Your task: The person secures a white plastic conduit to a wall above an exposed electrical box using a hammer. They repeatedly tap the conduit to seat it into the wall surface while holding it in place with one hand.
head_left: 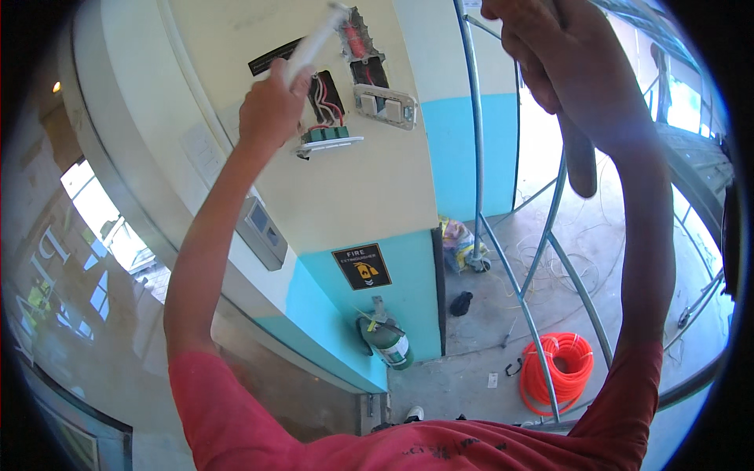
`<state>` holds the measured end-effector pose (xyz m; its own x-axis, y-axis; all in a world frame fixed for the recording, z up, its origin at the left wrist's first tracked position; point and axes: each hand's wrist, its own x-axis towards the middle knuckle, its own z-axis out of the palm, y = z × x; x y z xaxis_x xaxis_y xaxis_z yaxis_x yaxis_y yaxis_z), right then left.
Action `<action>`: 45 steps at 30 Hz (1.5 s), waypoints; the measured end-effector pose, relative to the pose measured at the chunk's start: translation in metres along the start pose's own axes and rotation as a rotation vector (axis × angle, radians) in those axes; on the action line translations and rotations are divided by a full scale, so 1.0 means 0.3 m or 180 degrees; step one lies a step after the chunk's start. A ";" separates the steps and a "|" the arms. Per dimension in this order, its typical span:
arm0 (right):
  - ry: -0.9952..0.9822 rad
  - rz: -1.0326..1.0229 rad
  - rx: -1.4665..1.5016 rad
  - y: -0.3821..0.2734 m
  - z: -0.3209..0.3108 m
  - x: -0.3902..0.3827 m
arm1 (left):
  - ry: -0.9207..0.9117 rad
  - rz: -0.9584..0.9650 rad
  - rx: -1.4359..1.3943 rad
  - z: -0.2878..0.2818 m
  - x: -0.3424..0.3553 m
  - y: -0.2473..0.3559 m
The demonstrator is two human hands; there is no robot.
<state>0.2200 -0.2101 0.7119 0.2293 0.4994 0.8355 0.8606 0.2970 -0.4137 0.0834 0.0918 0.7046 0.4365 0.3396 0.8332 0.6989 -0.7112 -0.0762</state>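
My left hand (271, 114) is closed round a long, pale chisel-like bar (316, 43), blurred along its length. Its grey tip is beside the chipped wall channel (356, 35), where a red conduit shows. Raised at the upper right, my right hand (550, 55) grips a tool by its brown handle (580, 161); the tool's other end is out of view. By my left wrist, a white switch plate with green terminals (330, 135) hangs on red and white wires from an open wall box (326, 98). A loosened two-switch plate (385, 107) hangs below the second box (369, 73).
Metal scaffold tubes (477, 118) stand to my right. Below are a green extinguisher (389, 343) under its sign (361, 267), a grey wall device (261, 233) and a coil of orange conduit (577, 361). A plastic bag (459, 243) lies behind the wall corner. Glass (86, 235) is on the left.
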 end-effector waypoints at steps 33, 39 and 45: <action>0.0458 -0.0453 0.0762 0.043 0.078 0.134 | -0.0323 0.0256 0.0756 -0.024 0.122 0.028; -0.1286 0.0880 -0.0217 0.241 0.215 0.241 | -0.0245 0.0498 0.0854 -0.006 0.128 0.025; -0.1332 0.0780 0.0696 0.090 0.086 0.147 | -0.0184 0.0437 0.0724 0.007 0.147 -0.001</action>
<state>0.2416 -0.1590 0.7282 0.1722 0.8442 0.5075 0.6793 0.2713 -0.6818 0.1036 0.1084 0.7403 0.5631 0.2887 0.7744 0.7373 -0.5987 -0.3129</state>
